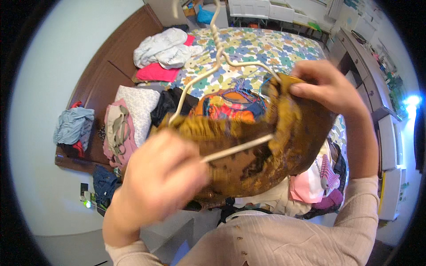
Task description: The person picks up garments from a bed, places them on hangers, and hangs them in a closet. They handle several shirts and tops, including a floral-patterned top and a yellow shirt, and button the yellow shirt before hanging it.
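A brown and mustard patterned garment (226, 175) with a gathered edge hangs in front of me, above the bed. Inside it sits a cream wire hanger (218, 49) with a twisted neck; its lower bar crosses the garment's opening. My right hand (326, 86) pinches the gathered cloth between thumb and fingers, beside the hanger's right shoulder. Blurred by motion, my left hand (162, 177) is curled closed at the garment's left side, near the left end of the hanger bar. Its fingertips are partly hidden.
Behind the garment is a bed with a floral sheet (253, 44). An orange patterned cloth (230, 106), a white pillow (140, 102) and piles of clothes lie on it. A brown headboard (106, 73) stands left, with a light blue garment (75, 126) over it. A desk (361, 66) lines the right.
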A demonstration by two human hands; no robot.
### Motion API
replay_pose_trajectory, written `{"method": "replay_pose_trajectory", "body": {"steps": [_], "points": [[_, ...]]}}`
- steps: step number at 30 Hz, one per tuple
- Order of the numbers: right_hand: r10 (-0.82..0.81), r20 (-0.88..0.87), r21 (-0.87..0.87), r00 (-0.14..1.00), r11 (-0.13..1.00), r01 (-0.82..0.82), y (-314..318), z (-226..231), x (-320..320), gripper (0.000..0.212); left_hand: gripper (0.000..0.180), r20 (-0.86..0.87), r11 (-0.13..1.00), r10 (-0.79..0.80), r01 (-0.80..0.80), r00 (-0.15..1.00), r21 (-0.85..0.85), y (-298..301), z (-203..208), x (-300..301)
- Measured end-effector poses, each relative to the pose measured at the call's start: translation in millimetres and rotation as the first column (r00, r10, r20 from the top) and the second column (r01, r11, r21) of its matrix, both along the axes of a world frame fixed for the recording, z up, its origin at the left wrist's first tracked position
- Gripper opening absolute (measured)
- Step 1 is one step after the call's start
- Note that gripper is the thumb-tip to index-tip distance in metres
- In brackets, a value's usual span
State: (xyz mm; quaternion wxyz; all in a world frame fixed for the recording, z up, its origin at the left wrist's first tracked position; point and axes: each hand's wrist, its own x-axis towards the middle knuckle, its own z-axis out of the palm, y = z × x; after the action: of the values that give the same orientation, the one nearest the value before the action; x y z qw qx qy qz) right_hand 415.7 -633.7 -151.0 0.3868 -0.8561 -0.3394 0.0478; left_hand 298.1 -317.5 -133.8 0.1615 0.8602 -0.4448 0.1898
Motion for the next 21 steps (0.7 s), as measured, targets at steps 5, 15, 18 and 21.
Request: {"method": "replay_pose_trajectory", "body": {"steps": [5, 15, 18, 21], "points": [[-0.005, -0.468, 0.015, 0.884, 1.000, 0.013, 30.1, -175.9, 81.3, 0.018, 0.014, -0.363, 0.969, 0.242, -0.244, 0.900, 0.042, 18.1, -164.7, 114.7], [-0.268, -0.234, -0.297, 0.935, 0.935, 0.194, 78.9, -501.8, 123.2, 0.026, 0.009, -0.675, 0.816, 0.416, -0.578, 0.609, -0.019, 28.9, -533.0, 178.7], [-0.384, -0.233, -0.251, 0.893, 0.911, 0.326, 72.4, -539.7, 147.2, 0.026, 0.009, -0.698, 0.808, 0.407, -0.588, 0.589, -0.025, 18.5, -559.0, 195.1], [-0.491, -0.092, -0.361, 0.866, 0.827, 0.430, 65.3, -565.3, 170.6, 0.022, 0.010, -0.677, 0.805, 0.306, -0.562, 0.670, -0.192, 13.7, -588.3, 217.1]]}}
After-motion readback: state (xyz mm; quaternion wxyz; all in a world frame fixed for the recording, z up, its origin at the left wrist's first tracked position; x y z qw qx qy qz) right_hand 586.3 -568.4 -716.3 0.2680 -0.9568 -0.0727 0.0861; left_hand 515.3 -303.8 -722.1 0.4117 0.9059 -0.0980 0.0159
